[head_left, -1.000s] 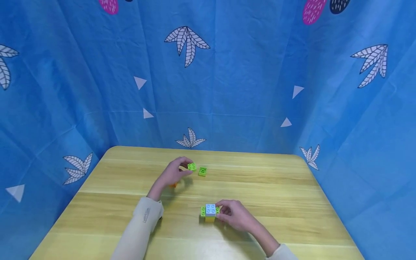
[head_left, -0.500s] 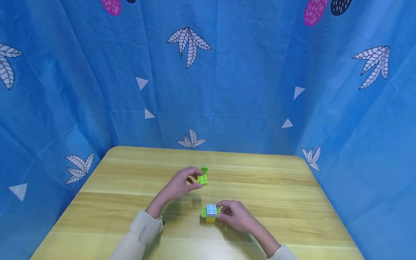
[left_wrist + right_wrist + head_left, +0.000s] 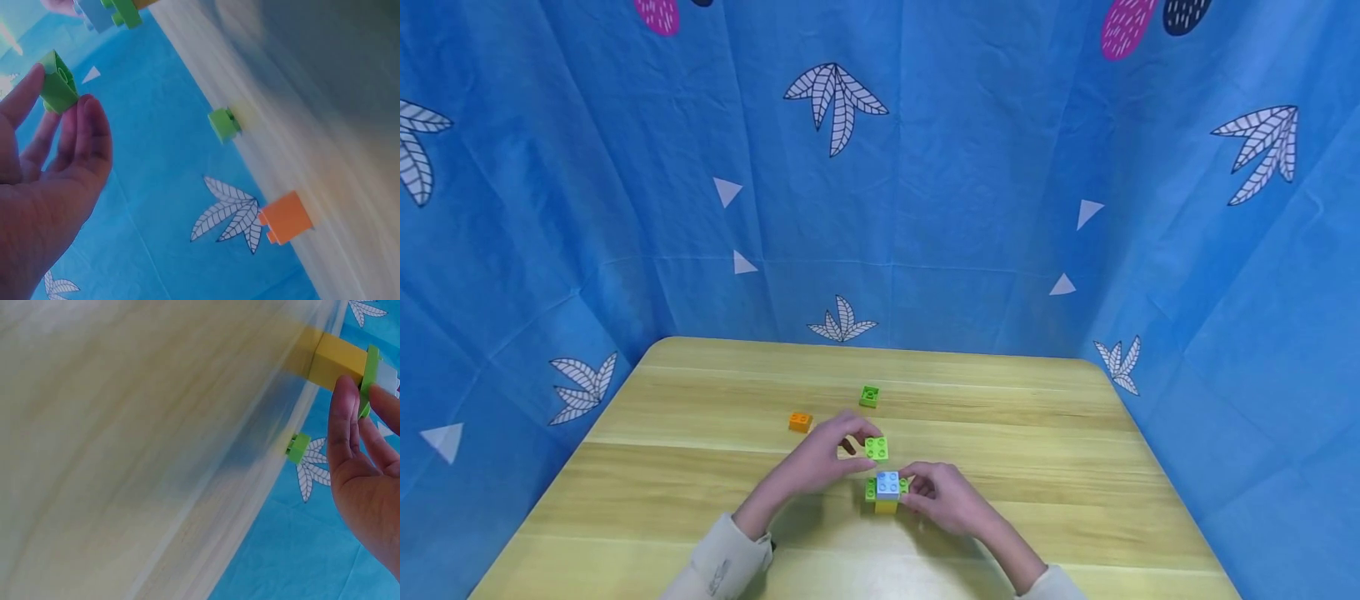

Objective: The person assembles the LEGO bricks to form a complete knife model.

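My left hand pinches a light green toy brick between thumb and fingertips, held up just behind a small stack of bricks. In the left wrist view the hollow underside of that green brick shows. The stack has a yellow brick at the bottom, a wider green brick across it and a light blue brick on top. From the right side my right hand grips the stack at the green layer, thumb and fingers at its projecting end.
Farther back on the wooden table lies another green brick, its hollow side showing. An orange brick lies to the left, behind my left forearm. A blue patterned curtain surrounds the table's back and sides.
My left hand has carried the green brick toward me and slightly right, from beside the loose green brick to just behind the stack. The orange brick has come into full view. My right hand stays put.
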{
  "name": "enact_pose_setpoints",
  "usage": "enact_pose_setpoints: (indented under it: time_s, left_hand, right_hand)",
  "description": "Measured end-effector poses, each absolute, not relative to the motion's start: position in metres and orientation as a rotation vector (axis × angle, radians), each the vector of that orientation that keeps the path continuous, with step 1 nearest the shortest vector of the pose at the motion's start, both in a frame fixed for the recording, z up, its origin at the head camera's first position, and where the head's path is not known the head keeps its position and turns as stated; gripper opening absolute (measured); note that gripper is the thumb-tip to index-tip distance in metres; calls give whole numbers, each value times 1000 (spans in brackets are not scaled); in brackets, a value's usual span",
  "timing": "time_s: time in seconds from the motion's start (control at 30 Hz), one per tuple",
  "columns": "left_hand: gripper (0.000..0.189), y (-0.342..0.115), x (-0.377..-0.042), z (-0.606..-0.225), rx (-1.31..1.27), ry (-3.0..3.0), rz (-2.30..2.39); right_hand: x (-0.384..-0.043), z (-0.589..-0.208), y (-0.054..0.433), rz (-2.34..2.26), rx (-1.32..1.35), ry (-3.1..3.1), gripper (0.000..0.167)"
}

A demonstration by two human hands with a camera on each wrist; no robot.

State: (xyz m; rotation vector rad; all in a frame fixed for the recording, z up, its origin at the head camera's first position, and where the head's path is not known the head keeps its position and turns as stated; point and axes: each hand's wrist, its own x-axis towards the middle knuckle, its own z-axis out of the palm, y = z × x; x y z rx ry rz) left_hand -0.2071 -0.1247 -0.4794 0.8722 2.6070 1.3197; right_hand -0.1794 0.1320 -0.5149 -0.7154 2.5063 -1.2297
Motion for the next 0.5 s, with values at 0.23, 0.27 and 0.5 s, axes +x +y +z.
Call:
enact_pose_setpoints:
  time_s: [0.23, 0.27, 0.5]
  left_hand:
    - [36, -121, -199, -486, 878, 2565, 1310]
    - [36, -120, -198, -487, 887, 2562, 1307]
    - [34, -115, -194, -492, 900, 2573, 1261]
  right_hand:
    - [-179, -516, 132, -1247, -707, 2493, 38]
    - [-179, -516, 132, -1248, -706, 2493, 38]
    - [-180, -516, 132, -1260, -714, 2485, 39]
